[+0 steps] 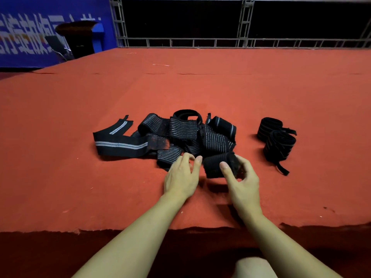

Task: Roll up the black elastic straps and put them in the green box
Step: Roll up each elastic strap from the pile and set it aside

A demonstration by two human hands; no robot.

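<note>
Little of the task looks done. Two rolled straps (276, 140) lie touching each other toward the right edge of the red worktop (60, 137), well apart from the main pile (176, 135); each has a loose tail sticking out, so they seem rolled but not tightly fastened. The pile sits near the middle of the worktop, closer to the near edge than the far one, and holds many black straps with pale stripes, some loosely folded, one curled into an open loop at the back, and one long strap (118, 142) stretched flat out toward the left edge. The right hand (240, 177) grips a short black roll (217, 165) at the near side of the pile, thumb on its front face and fingers curled round its right end. The left hand (181, 175) reaches to the roll's left end with fingers loosely bent and slightly apart; whether they already touch the roll or only the strap beside it I cannot tell. This roll seems to be the third one in the making. The green box is not in view anywhere, so nothing can be said to be stowed yet. Left to do, by my reading: finish this roll, roll the rest of the pile, then move every roll into the box.
</note>
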